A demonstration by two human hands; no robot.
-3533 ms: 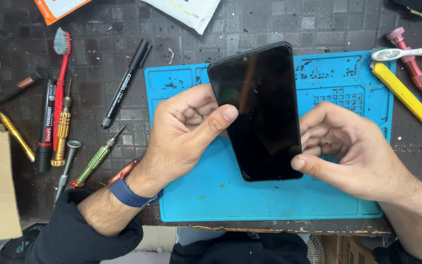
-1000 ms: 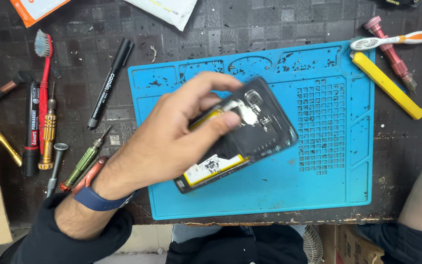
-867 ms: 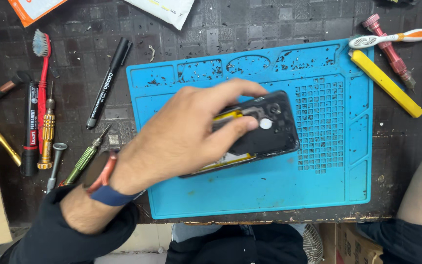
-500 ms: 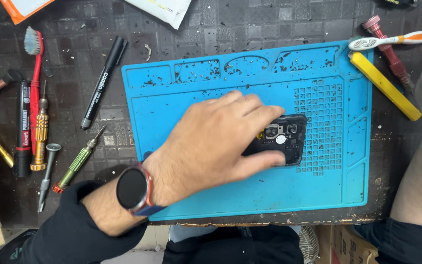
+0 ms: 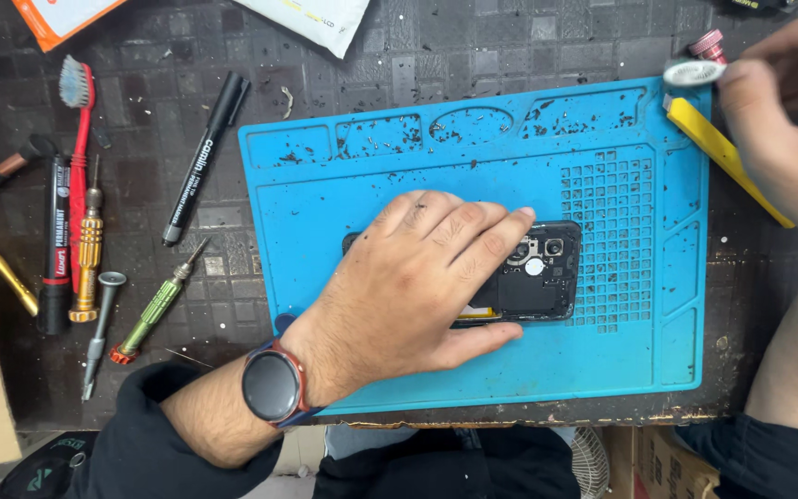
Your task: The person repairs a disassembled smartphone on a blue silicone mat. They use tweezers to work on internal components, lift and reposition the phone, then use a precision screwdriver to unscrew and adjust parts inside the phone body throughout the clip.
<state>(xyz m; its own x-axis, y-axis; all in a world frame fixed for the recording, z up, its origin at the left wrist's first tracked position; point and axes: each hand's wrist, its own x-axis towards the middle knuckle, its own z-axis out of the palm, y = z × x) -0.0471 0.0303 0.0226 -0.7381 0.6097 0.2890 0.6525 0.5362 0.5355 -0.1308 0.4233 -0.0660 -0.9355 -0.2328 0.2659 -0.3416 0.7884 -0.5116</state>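
While the left hand (image 5: 408, 286) is pressing flat, fingers spread, on the opened phone (image 5: 533, 282) lying on the blue mat (image 5: 473, 157), the right hand (image 5: 773, 120) is pinching a white-headed tool (image 5: 695, 72), probably for precise placement on the exposed internals.

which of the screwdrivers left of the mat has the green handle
The green-handled screwdriver, lying nearest the blue mat; the other, further left, has a gold handle.

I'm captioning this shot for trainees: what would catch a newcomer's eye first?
The bright blue mat fills the middle of the dark bench. On it the left hand presses flat on an opened black phone, its insides facing up. At the top right, the right hand grips a white brush head above a yellow pry bar.
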